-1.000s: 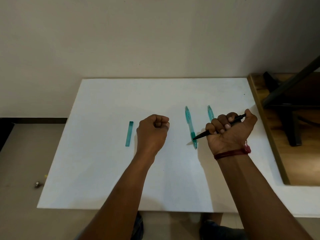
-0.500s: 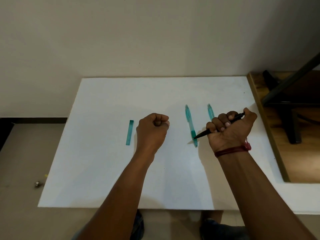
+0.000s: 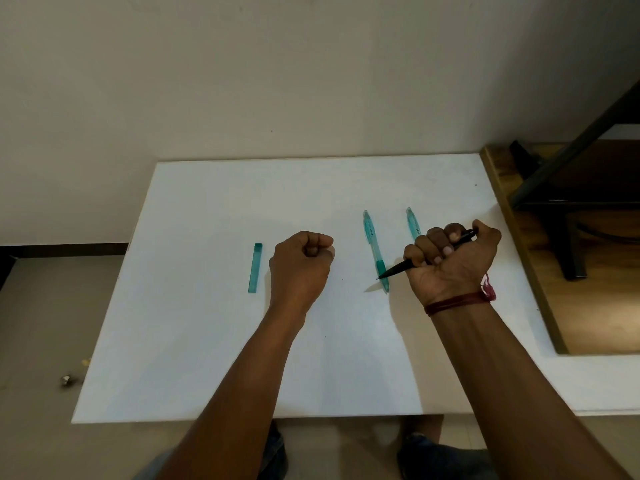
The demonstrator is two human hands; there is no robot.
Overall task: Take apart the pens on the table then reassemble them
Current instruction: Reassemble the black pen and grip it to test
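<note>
My right hand (image 3: 453, 268) grips a black pen (image 3: 398, 268) in a fist, its tip pointing down-left just over the lower end of a teal pen (image 3: 372, 242) lying on the white table (image 3: 207, 341). A second teal pen (image 3: 412, 223) lies beside it, its lower part hidden behind my right hand. My left hand (image 3: 301, 268) rests on the table as a closed fist, and nothing shows in it. A short teal pen piece (image 3: 255, 268) lies just left of that hand.
A wooden surface (image 3: 588, 306) with a black metal stand (image 3: 568, 188) adjoins the table's right edge. A wall runs behind the table. A small metal object (image 3: 65, 380) lies on the floor at the left.
</note>
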